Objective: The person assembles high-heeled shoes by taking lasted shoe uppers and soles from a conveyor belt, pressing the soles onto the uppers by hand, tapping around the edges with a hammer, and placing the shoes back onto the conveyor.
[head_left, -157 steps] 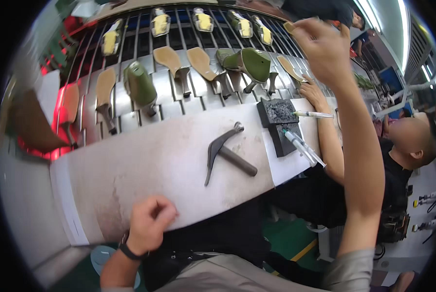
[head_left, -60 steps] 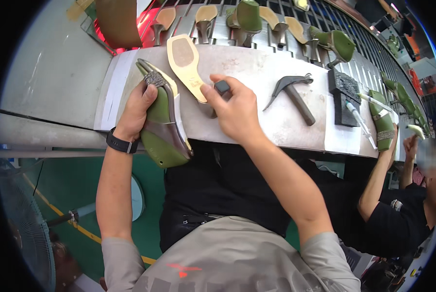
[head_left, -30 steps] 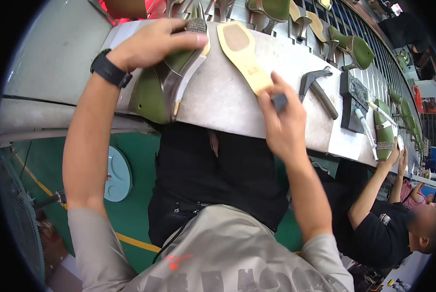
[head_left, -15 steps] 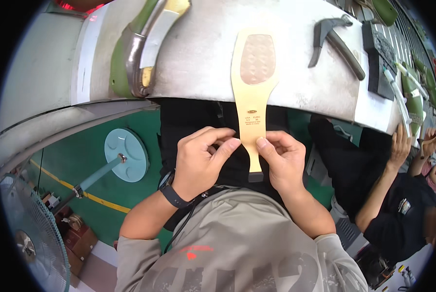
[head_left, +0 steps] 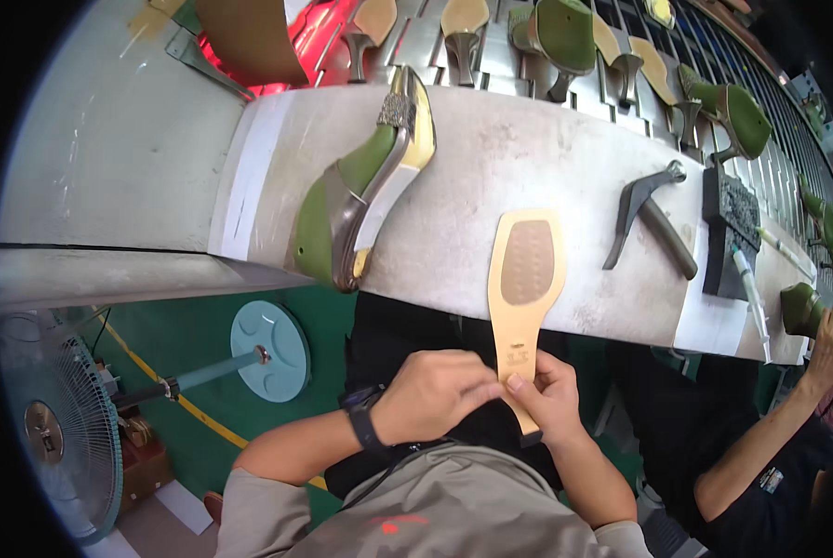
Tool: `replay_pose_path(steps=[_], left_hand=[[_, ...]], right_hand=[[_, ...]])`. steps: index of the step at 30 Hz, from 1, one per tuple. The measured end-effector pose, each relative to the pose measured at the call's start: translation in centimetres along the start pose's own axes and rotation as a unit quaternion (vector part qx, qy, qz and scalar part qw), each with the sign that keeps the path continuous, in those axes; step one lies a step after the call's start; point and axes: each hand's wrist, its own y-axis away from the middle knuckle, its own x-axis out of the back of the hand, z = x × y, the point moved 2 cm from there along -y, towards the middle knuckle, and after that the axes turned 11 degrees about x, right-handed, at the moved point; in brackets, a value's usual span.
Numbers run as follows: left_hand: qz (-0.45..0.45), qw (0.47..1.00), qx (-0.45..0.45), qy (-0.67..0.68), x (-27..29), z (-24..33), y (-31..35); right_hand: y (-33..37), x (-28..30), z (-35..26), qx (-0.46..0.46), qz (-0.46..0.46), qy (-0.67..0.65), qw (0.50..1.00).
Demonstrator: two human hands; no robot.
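A long tan shoe sole (head_left: 514, 321) points away from me, its wide end over the bench's front edge and a brownish textured patch near that end. My right hand (head_left: 558, 402) is closed on its narrow end, thumb on top; a black tip shows below the grip. At the sole's left edge, my left hand (head_left: 435, 395) has its fingers curled and slightly blurred; whether they pinch anything is hidden. A shoe upper in grey on a green last (head_left: 334, 209) lies on its side on the bench, farther left.
A hammer (head_left: 656, 223) and a dark block (head_left: 729, 228) lie to the right on the bench (head_left: 453, 223). Heeled soles and green lasts (head_left: 565, 37) line the slatted conveyor behind. Another person's hand (head_left: 830, 344) is at far right. A fan (head_left: 58, 437) stands lower left.
The view has shifted, bringing the conveyor into sight. My right hand has slid its grip to the sole's narrow end and tilted it slightly; my left fingers have curled over at its edge.
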Motion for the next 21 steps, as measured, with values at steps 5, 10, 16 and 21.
replay_pose_path(steps=[5,10,16,21], left_hand=[[0.343,0.929,-0.045,-0.132,12.2,3.6,-4.8],[0.19,0.933,0.14,-0.273,15.4,2.3,-10.5],[0.118,0.961,-0.11,0.226,14.9,6.0,-7.5],[0.048,0.898,-0.104,0.425,13.9,7.7,-7.1]], right_hand=[[-1.6,-0.1,-0.8,0.002,-0.042,-0.023,0.999],[-2.9,-1.9,-3.0,-0.021,-0.037,-0.009,0.999],[1.0,-1.9,-6.5,0.125,0.0,-0.023,0.992],[0.9,-2.3,-8.1,0.245,-0.022,0.084,0.966]])
